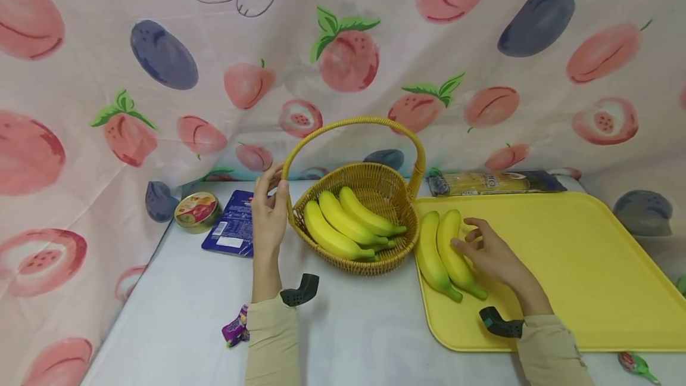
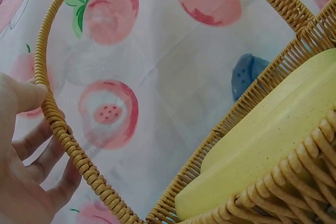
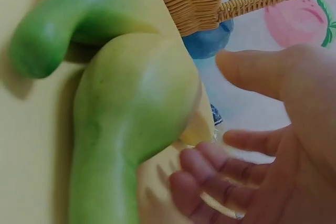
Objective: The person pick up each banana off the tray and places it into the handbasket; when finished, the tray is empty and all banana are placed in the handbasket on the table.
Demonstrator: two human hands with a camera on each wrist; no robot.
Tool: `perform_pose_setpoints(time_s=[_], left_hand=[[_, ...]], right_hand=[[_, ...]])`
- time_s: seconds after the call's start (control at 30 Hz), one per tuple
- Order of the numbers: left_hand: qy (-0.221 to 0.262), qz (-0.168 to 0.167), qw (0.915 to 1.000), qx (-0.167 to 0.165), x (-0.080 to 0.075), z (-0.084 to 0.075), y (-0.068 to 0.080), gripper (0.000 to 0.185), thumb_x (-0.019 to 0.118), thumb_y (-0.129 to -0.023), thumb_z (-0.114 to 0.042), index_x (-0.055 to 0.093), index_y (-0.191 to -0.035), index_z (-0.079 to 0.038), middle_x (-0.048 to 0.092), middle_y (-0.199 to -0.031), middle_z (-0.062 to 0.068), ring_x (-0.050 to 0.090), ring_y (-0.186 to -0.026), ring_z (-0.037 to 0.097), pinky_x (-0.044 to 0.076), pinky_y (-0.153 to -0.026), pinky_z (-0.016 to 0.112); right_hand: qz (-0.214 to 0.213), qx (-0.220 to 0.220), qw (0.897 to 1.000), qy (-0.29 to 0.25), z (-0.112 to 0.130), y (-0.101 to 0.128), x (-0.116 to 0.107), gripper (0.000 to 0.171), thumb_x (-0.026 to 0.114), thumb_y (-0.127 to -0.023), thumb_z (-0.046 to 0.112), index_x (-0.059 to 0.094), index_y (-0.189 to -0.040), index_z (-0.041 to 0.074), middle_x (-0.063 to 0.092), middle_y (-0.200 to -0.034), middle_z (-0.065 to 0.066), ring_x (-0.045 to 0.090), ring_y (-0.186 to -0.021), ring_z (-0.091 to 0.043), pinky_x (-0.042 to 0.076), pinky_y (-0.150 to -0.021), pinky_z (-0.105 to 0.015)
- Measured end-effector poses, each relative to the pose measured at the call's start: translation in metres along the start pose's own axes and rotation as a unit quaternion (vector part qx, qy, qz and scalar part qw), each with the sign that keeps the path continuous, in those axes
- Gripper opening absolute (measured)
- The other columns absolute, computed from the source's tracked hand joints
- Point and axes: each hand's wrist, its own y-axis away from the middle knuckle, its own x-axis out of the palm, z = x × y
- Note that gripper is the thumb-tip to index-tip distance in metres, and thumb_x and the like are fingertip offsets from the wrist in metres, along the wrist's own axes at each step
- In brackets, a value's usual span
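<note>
A wicker basket [image 1: 393, 260] with a tall arched handle [image 2: 94, 174] stands at mid-table, several yellow bananas [image 1: 333, 232] inside it. My left hand [image 1: 270, 210] grips the left side of that handle, thumb in front and fingertips behind. Two more bananas lie side by side at the left edge of a yellow tray [image 1: 563, 273], green at their stem ends. Just right of the nearer banana [image 1: 452, 246], my right hand [image 1: 490, 253] hovers over the tray. In the right wrist view its fingers [image 3: 239, 174] are spread and loosely bent, with nothing between them and the thumb.
Left of the basket are a round tin [image 1: 197, 213] and a blue packet [image 1: 230, 228], partly behind the left hand. A purple wrapped candy [image 1: 236, 327] lies by the left sleeve. Behind the tray is a long clear-and-dark package [image 1: 493, 183]; a lollipop [image 1: 636, 366] lies in front.
</note>
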Motion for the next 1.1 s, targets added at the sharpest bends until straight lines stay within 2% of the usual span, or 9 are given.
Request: perform_pose_setpoints(time_s=[0.23, 0.53, 1.1], left_hand=[[0.002, -0.001, 1.0, -0.007, -0.002, -0.001, 0.002, 0.034, 0.051, -0.098, -0.026, 0.054, -0.131, -0.02, 0.052, -0.121, 0.005, 0.049, -0.116, 0.012, 0.046, -0.098, 0.034], [0.004, 0.0, 1.0, 0.003, 0.0, -0.002, 0.001, 0.034, 0.051, -0.098, -0.025, 0.054, -0.131, -0.019, 0.052, -0.121, 0.006, 0.049, -0.115, 0.013, 0.046, -0.095, 0.029], [0.007, 0.0, 1.0, -0.004, 0.0, -0.001, 0.0, 0.034, 0.051, -0.098, -0.026, 0.054, -0.131, -0.02, 0.051, -0.121, 0.006, 0.049, -0.116, 0.013, 0.045, -0.098, 0.037]], right_hand=[[0.036, 0.044, 0.998, 0.013, 0.001, 0.002, 0.006, 0.088, 0.053, -0.09, 0.055, 0.017, -0.147, -0.002, 0.053, -0.113, -0.018, 0.056, -0.084, -0.02, 0.046, -0.066, -0.03], [0.033, 0.04, 0.998, 0.047, 0.0, 0.001, 0.011, 0.09, 0.053, -0.089, 0.058, 0.02, -0.147, -0.002, 0.054, -0.117, -0.016, 0.056, -0.099, -0.026, 0.047, -0.079, -0.037], [0.029, 0.041, 0.998, 0.048, 0.002, 0.001, 0.015, 0.092, 0.055, -0.088, 0.056, 0.017, -0.148, -0.003, 0.052, -0.121, -0.02, 0.055, -0.102, -0.029, 0.047, -0.079, -0.04]])
